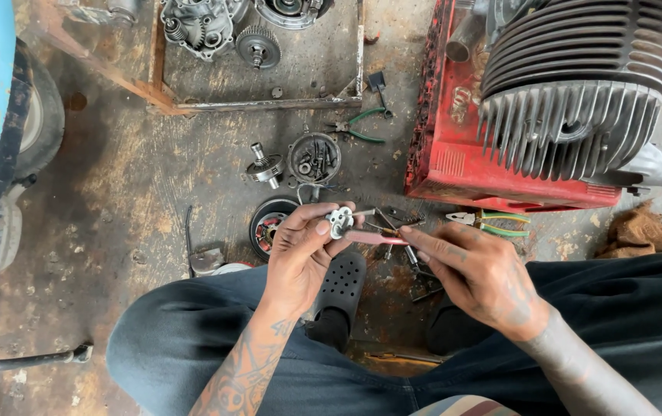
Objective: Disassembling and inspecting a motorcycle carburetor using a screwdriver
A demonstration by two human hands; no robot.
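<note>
Both forearms are bare and covered in dark tattoos, with line patterns running down onto the backs of the hands: the left hand (pixel 304 250) at about nine o'clock, the right hand (pixel 477 273) at three o'clock. The person wears dark blue-grey trousers (pixel 177 339) and black perforated clogs (pixel 340 289).

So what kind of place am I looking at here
Most likely a small engine or motorcycle repair workshop. A finned engine cylinder rests on a red crate, gears and engine parts lie on the stained floor, and pliers lie close by.
</note>
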